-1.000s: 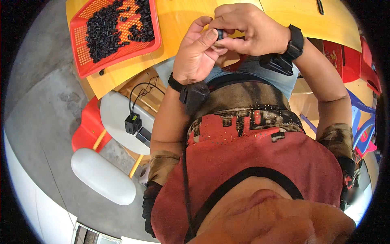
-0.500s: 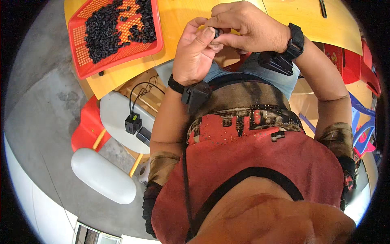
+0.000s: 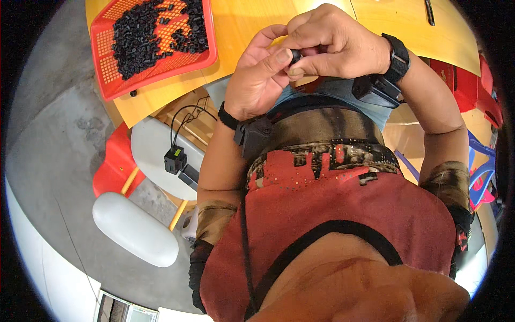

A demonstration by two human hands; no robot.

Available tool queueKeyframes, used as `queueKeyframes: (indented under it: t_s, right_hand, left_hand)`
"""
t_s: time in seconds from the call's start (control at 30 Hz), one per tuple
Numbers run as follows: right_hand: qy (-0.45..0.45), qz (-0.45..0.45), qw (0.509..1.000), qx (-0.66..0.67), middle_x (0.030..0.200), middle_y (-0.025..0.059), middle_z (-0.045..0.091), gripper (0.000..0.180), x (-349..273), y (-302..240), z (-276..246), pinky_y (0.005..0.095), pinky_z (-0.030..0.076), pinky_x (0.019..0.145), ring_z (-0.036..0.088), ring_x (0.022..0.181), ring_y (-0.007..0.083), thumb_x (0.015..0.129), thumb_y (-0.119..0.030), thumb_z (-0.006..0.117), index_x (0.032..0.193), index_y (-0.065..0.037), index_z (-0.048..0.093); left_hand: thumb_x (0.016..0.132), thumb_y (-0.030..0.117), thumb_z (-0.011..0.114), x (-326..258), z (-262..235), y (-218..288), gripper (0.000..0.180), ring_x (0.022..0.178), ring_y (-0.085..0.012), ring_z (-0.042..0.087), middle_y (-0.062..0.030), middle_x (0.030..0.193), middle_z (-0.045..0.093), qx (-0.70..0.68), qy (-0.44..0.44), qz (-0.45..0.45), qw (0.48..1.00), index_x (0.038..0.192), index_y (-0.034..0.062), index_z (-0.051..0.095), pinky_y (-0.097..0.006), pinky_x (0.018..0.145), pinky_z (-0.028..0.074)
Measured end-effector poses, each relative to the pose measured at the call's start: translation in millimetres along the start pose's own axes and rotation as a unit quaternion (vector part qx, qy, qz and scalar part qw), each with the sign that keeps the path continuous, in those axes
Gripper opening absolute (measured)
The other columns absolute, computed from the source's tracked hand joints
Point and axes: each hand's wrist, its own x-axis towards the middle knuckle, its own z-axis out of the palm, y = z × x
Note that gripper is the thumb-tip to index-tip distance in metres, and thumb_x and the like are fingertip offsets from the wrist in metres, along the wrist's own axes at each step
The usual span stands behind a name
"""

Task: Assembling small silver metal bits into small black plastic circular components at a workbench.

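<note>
Close together over the near edge of the yellow table (image 3: 236,43), my two hands meet on one small black rounded part (image 3: 295,56). My left hand (image 3: 261,75) is turned palm up, its thumb pressed against the part's left side. From the right, my right hand (image 3: 335,45) pinches the same part between thumb and curled forefinger. Fingers cover much of the part, so its full shape is hidden. To the left, a red plastic basket (image 3: 102,59) holds a heap of small black parts (image 3: 134,45).
One loose black part (image 3: 133,93) lies by the basket's near corner. A black pen-like stick (image 3: 429,12) is at the far right of the table. A grey-white chair (image 3: 137,231) with a cabled black box (image 3: 175,160) stands at my left, red stools (image 3: 472,86) at right.
Both hands have shifted slightly, the right one a little to the right and nearer. More of the black part now shows between the fingertips.
</note>
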Motion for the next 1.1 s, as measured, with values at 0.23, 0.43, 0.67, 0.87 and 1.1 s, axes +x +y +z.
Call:
queueKeyframes:
  t_s: [0.23,0.43,0.67,0.87,1.1]
  right_hand:
    - [0.098,0.197,0.942,-0.253,0.082,0.0154,0.066,0.029,14.0,-20.3,4.2,0.0355,0.051,0.063,0.066,0.073,0.0279,0.08,-0.013,0.08,0.104,0.0,0.07]
    - [0.168,-0.106,0.921,-0.334,0.084,0.0142,0.066,0.024,2.4,21.7,3.1,0.035,0.053,0.066,0.066,0.077,0.0294,0.08,-0.011,0.078,0.101,-0.001,0.071]
    - [0.057,0.12,0.902,-0.412,0.077,0.0166,0.06,0.015,10.1,-3.7,5.0,0.041,0.052,0.066,0.062,0.074,0.035,0.08,-0.012,0.071,0.087,0.001,0.068]
    - [0.039,0.129,0.917,-0.375,0.077,0.0167,0.058,0.013,8.9,-5.1,4.2,0.0409,0.051,0.068,0.061,0.074,0.0347,0.08,-0.01,0.07,0.082,0.003,0.065]
    - [0.136,0.151,0.921,-0.333,0.082,0.0182,0.058,0.02,8.7,-2.8,21.2,0.0417,0.05,0.072,0.059,0.083,0.0351,0.081,-0.007,0.07,0.098,0.004,0.068]
  left_hand:
    - [0.101,0.015,0.057,12.2,3.7,8.8,0.028,0.093,-0.012,0.058,-0.0053,0.11,0.065,0.014,0.077,0.047,0.996,0.125,0.0014,0.06,-0.026,0.079,0.046]
    - [0.101,0.019,0.057,15.3,0.9,10.6,0.023,0.086,-0.0145,0.058,-0.0065,0.097,0.065,-0.067,0.044,0.045,0.996,0.113,0.0007,0.064,-0.03,0.079,0.047]
    - [0.1,0.015,0.056,9.4,-6.1,8.5,0.018,0.092,-0.0143,0.06,-0.0083,0.1,0.068,-0.008,0.133,0.033,0.991,0.11,0.0013,0.062,-0.031,0.08,0.048]
    - [0.098,0.012,0.06,10.4,-9.7,5.9,0.017,0.09,-0.017,0.063,-0.0088,0.1,0.07,-0.065,0.096,0.008,0.993,0.111,0.0019,0.063,-0.033,0.081,0.048]
    - [0.101,0.02,0.058,12.3,5.4,7.7,0.023,0.095,-0.0165,0.061,-0.0067,0.105,0.066,-0.069,0.145,0.033,0.986,0.116,0.003,0.062,-0.034,0.086,0.05]
